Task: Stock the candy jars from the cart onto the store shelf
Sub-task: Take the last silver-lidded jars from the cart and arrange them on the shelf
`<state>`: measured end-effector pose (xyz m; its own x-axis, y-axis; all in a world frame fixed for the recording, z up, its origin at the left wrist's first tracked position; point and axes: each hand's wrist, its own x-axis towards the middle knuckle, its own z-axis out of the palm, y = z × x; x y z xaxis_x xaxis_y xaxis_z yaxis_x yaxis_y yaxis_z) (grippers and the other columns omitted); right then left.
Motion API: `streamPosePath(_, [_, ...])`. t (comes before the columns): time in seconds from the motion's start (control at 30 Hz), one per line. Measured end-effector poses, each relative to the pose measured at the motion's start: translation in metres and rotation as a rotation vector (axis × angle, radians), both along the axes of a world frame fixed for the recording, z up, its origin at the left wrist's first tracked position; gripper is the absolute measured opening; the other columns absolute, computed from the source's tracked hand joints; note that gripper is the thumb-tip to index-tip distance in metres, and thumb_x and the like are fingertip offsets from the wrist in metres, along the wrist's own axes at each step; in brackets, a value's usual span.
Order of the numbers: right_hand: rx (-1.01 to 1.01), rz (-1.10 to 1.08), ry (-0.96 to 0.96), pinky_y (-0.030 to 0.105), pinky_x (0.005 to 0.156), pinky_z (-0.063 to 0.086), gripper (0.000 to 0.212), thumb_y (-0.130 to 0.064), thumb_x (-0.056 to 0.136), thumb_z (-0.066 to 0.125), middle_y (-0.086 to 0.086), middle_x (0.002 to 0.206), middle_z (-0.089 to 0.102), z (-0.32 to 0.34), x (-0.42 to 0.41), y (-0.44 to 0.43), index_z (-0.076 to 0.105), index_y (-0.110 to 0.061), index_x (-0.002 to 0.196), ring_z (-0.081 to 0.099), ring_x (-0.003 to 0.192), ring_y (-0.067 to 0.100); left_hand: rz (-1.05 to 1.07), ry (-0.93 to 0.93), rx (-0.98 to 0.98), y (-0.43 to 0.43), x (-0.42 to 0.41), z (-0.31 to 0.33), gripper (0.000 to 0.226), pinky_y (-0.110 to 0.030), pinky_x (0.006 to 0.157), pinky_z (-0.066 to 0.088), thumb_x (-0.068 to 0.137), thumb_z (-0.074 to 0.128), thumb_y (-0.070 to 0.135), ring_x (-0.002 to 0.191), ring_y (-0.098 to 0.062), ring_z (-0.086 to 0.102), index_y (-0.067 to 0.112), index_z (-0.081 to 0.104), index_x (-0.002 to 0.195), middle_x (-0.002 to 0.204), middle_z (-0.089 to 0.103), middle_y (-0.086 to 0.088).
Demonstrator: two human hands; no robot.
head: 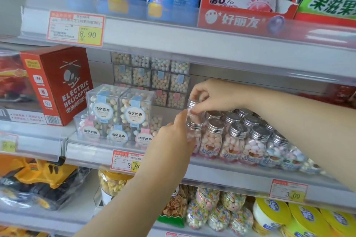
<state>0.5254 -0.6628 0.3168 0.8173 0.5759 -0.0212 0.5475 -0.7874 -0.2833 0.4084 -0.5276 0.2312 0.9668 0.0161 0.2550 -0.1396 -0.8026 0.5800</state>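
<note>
On the middle shelf, left end of the candy jar row, I'm watching the right hand pinching the silver cap of the top jar, which is sitting on another jar's lid. The left hand is touching its side. Its other fingers are hiding behind the hand, so I can't tell their grip. The right forearm is covering the row's far end.

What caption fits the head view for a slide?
Right hand pinches a silver-capped candy jar above the shelved jars; left hand touches it.
</note>
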Motion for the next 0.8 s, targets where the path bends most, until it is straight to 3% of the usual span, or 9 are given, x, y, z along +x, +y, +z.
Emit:
streamPosePath(0.1, [-0.025,0.060,0.010,0.017,0.059,0.037,0.025,-0.042,0.082,0.076,-0.012,0.084,0.072,0.000,0.003,-0.004,0.066,-0.031,0.103,0.054,0.055,-0.008,0.009,0.014,0.014,0.001,0.002,0.000,0.067,-0.026,0.073,0.045,0.098,0.057,0.028,0.085,-0.016,0.055,0.031,0.018,0.153,0.117,0.064,0.001])
streamPosePath(0.17, [-0.046,0.090,-0.019,0.011,0.060,0.038,0.025,-0.042,0.082,0.076,-0.013,0.089,0.071,0.003,0.004,-0.005,0.069,-0.030,0.103,0.057,0.063,-0.009,0.012,0.016,0.009,0.002,0.003,-0.001,0.070,-0.027,0.074,0.048,0.097,0.059,0.030,0.087,-0.016,0.058,0.033,0.018,0.154,0.114,0.065,0.002])
streamPosePath(0.27, [-0.079,0.106,-0.050,0.013,0.069,0.042,0.027,-0.044,0.081,0.076,-0.014,0.094,0.071,0.009,0.003,-0.006,0.072,-0.029,0.103,0.062,0.079,-0.005,0.015,0.012,0.012,0.003,0.003,-0.001,0.071,-0.027,0.074,0.050,0.096,0.060,0.032,0.085,-0.015,0.059,0.034,0.018,0.153,0.110,0.066,0.004])
streamPosePath(0.37, [-0.092,0.129,-0.069,0.009,0.069,0.044,0.025,-0.043,0.083,0.075,-0.016,0.094,0.072,0.010,-0.001,-0.006,0.074,-0.029,0.103,0.062,0.081,-0.007,0.019,0.016,0.022,0.003,0.003,-0.002,0.073,-0.028,0.075,0.051,0.096,0.060,0.033,0.087,-0.016,0.061,0.035,0.016,0.154,0.111,0.066,0.004])
streamPosePath(0.53, [-0.117,0.126,-0.074,0.021,0.084,0.048,0.026,-0.044,0.085,0.072,-0.020,0.099,0.071,0.009,-0.006,-0.007,0.074,-0.032,0.109,0.060,0.084,-0.011,0.018,0.027,0.053,0.004,0.002,-0.002,0.074,-0.027,0.071,0.051,0.097,0.059,0.034,0.080,-0.013,0.059,0.034,0.013,0.155,0.109,0.066,0.005])
streamPosePath(0.6, [-0.131,0.088,-0.088,0.029,0.099,0.043,0.034,-0.048,0.085,0.068,-0.023,0.105,0.069,0.008,-0.009,-0.007,0.070,-0.036,0.117,0.059,0.095,-0.009,0.014,0.035,0.065,0.004,0.002,-0.001,0.075,-0.025,0.068,0.048,0.097,0.058,0.034,0.079,-0.013,0.057,0.033,0.012,0.155,0.108,0.066,0.004])
streamPosePath(0.7, [-0.141,0.012,-0.115,0.042,0.113,0.031,0.041,-0.051,0.088,0.063,-0.025,0.116,0.063,0.008,-0.020,-0.007,0.062,-0.038,0.127,0.054,0.113,0.001,0.003,0.038,0.070,0.004,0.002,0.003,0.074,-0.028,0.076,0.051,0.098,0.057,0.033,0.091,-0.016,0.062,0.030,0.012,0.155,0.117,0.065,0.003])
streamPosePath(0.8, [-0.088,-0.057,-0.192,0.041,0.115,0.030,0.041,-0.043,0.096,0.055,-0.016,0.135,0.057,0.010,-0.042,-0.010,0.055,-0.035,0.136,0.046,0.130,0.013,-0.017,-0.004,0.067,0.009,-0.008,0.006,0.072,-0.031,0.087,0.053,0.098,0.057,0.034,0.103,-0.016,0.063,0.030,0.012,0.155,0.125,0.063,0.004])
